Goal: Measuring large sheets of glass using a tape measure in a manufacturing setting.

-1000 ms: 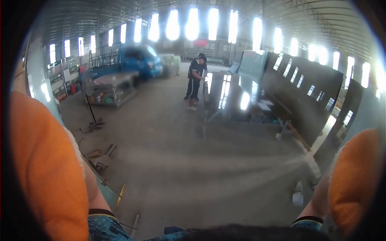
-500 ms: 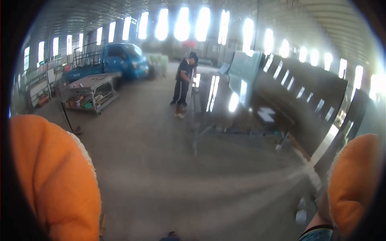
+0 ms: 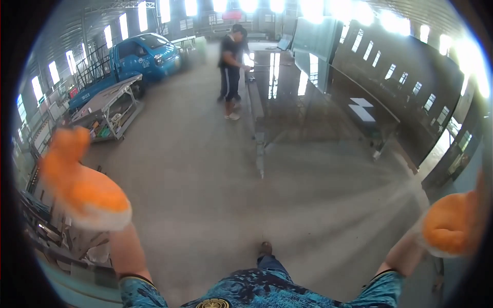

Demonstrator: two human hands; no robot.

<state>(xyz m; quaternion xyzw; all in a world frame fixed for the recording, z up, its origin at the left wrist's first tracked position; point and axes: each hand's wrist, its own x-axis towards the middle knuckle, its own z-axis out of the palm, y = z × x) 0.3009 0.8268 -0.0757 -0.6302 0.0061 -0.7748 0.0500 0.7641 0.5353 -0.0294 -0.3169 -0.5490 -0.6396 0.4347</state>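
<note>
My left hand [image 3: 84,179], in a thick orange glove with a pale cuff, is raised at the left. Its fingers point upward and are smeared by motion; I make out nothing in them. My right hand [image 3: 451,226], gloved the same way, is up at the right edge. The dark rim of the picture cuts off its fingers, so their pose is hidden. Both forearms are bare below blue patterned sleeves. Neither hand visibly touches a thing.
Ahead stands a long table with a glossy dark sheet [image 3: 303,126], two white rectangles [image 3: 362,110] on it. A co-worker [image 3: 233,66] leans at its left edge. Leftward are a low wheeled workbench [image 3: 102,102] and a blue truck [image 3: 138,59]. Large dark panels [image 3: 390,97] lean at the right.
Both gloved hands have drawn away from the camera and look smaller, baring my forearms. The view has tipped down, showing my shirt and one shoe. The co-worker still stands at the table.
</note>
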